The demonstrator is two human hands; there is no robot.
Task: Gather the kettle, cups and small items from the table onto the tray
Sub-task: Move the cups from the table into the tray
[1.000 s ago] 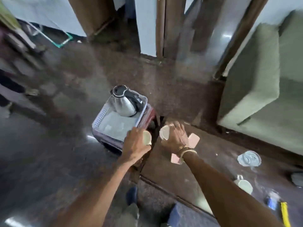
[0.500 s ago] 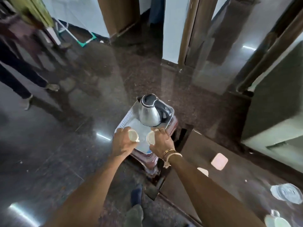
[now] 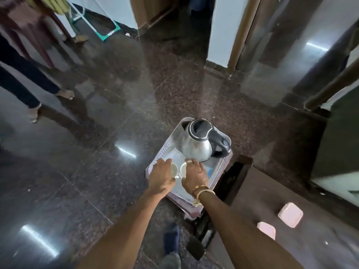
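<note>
- Right now both hands are hovering low over the near half of the tray point(image 3: 167, 144), each carrying a small pale cup.
- The left hand point(image 3: 162, 178) is gripping the left cup point(image 3: 174, 169), with its fingers point(image 3: 165, 162) curling round the cup's side.
- The right hand point(image 3: 194, 176) is gripping the right cup point(image 3: 183, 169), with ringed fingers wrapping over its far side.
- The cups are sitting almost against each other and look tilted; I cannot tell whether either base is touching the tray floor.
- The steel kettle point(image 3: 196, 146) is standing upright on the far half of the tray, just beyond the right hand.
- The tray is resting on a reddish stool point(image 3: 191, 209) just beside the table point(image 3: 303, 253).
- The near pink square point(image 3: 266, 230) and the far pink square point(image 3: 290, 214) are lying on the table, well apart from the tray and not yet gathered.
- Risk: letting go while a cup is leaning could be sending it rolling or clinking into the other cup.
- Risk: the right hand is working close to the kettle, so a forward nudge could be shoving it toward the far rim.
- Risk: pressing down on the near edge could be tipping the tray off the stool, which looks like a small perch.
</note>
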